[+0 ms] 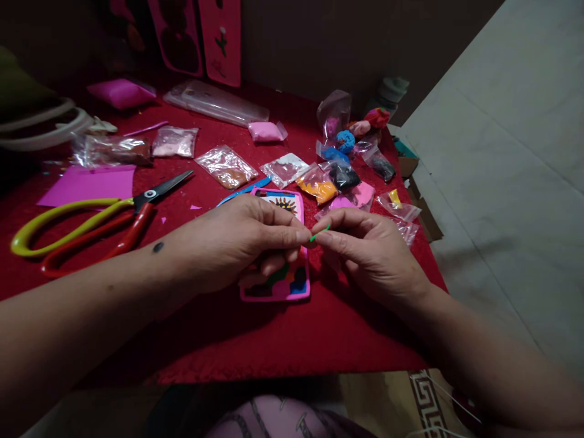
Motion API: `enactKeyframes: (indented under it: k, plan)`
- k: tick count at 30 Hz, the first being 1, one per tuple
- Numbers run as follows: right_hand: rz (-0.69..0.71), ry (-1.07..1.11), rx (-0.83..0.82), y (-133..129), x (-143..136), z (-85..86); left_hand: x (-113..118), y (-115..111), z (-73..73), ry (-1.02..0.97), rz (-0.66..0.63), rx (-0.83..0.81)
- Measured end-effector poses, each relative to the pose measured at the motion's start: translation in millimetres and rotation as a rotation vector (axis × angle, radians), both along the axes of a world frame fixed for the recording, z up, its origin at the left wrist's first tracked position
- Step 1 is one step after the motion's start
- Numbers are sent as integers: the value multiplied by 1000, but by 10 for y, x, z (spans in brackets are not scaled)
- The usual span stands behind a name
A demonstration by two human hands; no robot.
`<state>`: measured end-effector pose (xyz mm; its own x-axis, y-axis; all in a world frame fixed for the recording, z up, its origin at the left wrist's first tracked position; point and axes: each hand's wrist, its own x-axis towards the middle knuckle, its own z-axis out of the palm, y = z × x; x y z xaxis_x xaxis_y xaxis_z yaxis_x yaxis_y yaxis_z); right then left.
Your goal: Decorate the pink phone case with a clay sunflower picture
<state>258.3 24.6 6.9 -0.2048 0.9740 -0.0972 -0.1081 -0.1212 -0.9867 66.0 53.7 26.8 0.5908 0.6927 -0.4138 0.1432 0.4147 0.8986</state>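
Observation:
Between my two hands is a thin green strand (320, 233), small and slightly curved. My left hand (260, 234) pinches its lower left end between thumb and forefinger. The thumb and forefinger of my right hand (365, 243) close on its other part. Both hands are above a pink-rimmed panel (306, 277), which lies flat on the red cloth. A brown and yellow flower shows at the panel's top, and patches of green, red and blue near its bottom. My left hand covers much of its middle and left side.
Scissors (148, 196) with yellow and red handles lie open at the left, by a pink sheet (91, 184). Behind the hands are a blue tool (246, 190), an orange clay packet (319, 187) and several other bags. The red table (283, 353) ends close to the body.

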Motion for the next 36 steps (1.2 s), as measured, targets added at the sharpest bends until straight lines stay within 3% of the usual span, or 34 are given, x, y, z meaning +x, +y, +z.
enactKeyframes:
  k: [16, 25, 31, 34, 36]
  plan:
    - [-3, 32, -53, -5, -50, 6, -8, 14, -25, -10, 15, -15]
    - [73, 69, -10, 12, 2, -38, -12, 22, -27, -52, 1, -15]
    - [68, 6, 26, 20, 22, -22, -37, 49, 6, 60, -34, 27]
    - [58, -46, 35, 40, 13, 1, -76, 99, 82, 92, 39, 88]
    - [69, -122, 50, 64, -11, 43, -114, 132, 151, 68, 165, 149]
